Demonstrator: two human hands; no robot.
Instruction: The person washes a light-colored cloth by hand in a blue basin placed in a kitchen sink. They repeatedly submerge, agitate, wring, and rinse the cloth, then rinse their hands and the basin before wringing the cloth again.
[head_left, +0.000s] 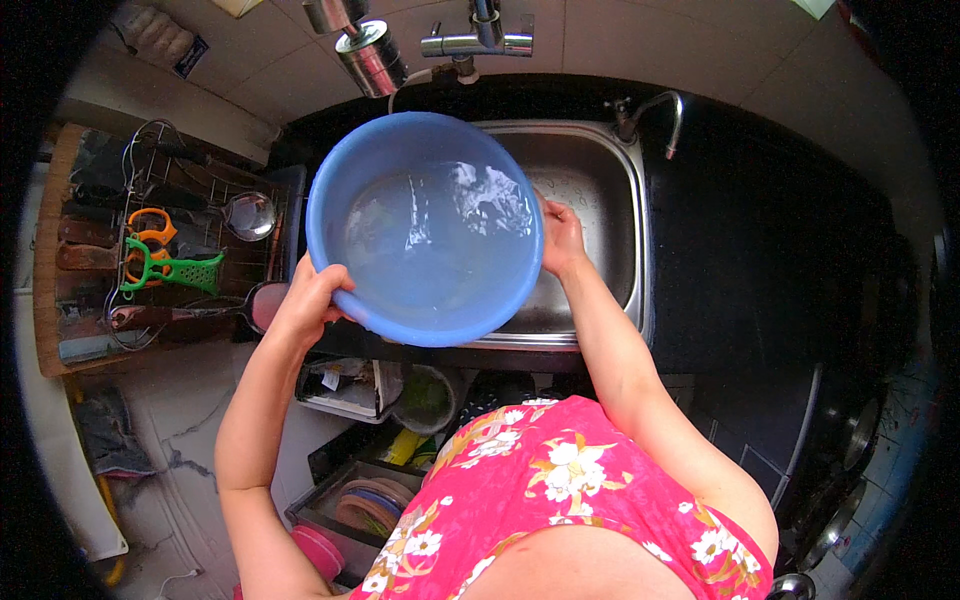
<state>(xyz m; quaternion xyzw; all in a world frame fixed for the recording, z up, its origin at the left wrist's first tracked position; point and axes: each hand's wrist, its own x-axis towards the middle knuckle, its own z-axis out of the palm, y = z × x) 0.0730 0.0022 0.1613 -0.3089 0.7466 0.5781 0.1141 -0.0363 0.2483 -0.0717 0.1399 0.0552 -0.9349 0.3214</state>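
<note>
A round blue plastic basin (420, 300) with water in it is held over the left part of a stainless steel sink (600, 202). My left hand (313, 297) grips its lower left rim, the thumb lying over the edge. At the right side, my right hand (561, 234) holds the basin's outer wall, with part of the fingers hidden behind it. The basin covers much of the sink.
A chrome faucet (480, 43) and a metal spout head (371, 60) are above the basin. A curved tap (667, 112) stands at the sink's back right corner. Left are a wire rack with a ladle (250, 216), orange-handled scissors (152, 225) and a green peeler (187, 272).
</note>
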